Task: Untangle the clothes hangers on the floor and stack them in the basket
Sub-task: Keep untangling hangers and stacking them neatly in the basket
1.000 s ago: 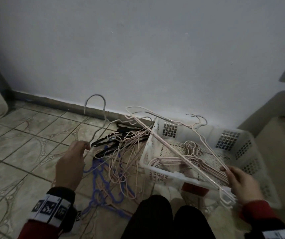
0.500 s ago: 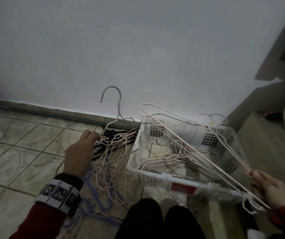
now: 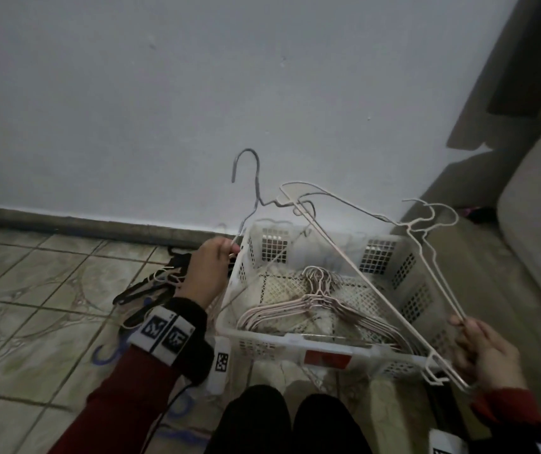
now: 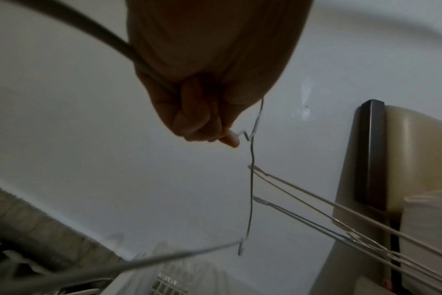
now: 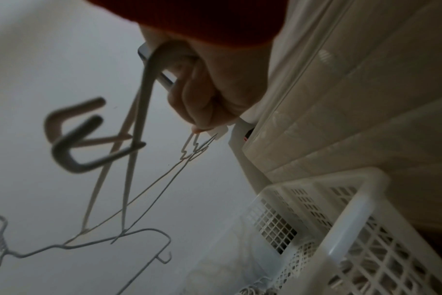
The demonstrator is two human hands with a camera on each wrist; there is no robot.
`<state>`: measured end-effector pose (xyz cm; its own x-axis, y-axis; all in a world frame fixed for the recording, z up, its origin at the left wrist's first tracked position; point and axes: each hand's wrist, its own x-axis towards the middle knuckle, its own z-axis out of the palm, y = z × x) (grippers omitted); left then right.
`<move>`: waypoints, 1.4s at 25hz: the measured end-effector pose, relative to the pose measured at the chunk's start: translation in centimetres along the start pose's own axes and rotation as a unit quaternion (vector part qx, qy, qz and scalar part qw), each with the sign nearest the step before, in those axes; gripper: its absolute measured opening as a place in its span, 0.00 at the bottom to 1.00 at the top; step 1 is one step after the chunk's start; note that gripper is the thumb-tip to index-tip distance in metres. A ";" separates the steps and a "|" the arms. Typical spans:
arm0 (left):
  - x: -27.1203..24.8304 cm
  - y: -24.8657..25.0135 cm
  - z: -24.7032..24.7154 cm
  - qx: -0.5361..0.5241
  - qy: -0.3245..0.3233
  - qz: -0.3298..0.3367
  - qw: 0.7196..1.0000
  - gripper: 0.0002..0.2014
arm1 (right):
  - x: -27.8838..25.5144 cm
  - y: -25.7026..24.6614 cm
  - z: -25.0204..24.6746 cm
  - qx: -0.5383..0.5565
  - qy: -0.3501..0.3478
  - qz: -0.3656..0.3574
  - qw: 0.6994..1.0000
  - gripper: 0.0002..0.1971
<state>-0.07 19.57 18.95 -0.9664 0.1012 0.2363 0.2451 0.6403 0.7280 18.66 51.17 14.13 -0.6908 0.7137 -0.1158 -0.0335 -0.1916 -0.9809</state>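
— Right, where are your hands?

— Your left hand (image 3: 208, 271) is clenched round a grey wire hanger (image 3: 252, 188) at the basket's left edge, its hook standing up against the wall.

— And the other?

— Your right hand (image 3: 487, 350) grips the corner of two pale pink hangers (image 3: 354, 267), slanting over the white basket (image 3: 298, 344), held above it.

— What's inside?

— A stack of pink hangers (image 3: 319, 304) lies in the bottom. The tangled pile (image 3: 151, 286) sits on the tiled floor (image 3: 33, 290), just behind your left wrist.

Probably a home: tiled floor (image 3: 49, 290), sofa (image 3: 537, 224).
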 end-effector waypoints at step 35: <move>-5.7 6.0 8.0 -0.381 -0.249 -0.013 0.890 0.09 | -8.9 5.9 11.3 -0.211 -0.299 -0.126 0.922 0.21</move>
<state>6.31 28.87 16.84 -0.8403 0.5409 0.0368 0.0211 -0.0352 0.9992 16.44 36.02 11.11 -0.9786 0.1759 0.1066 -0.0500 0.2994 -0.9528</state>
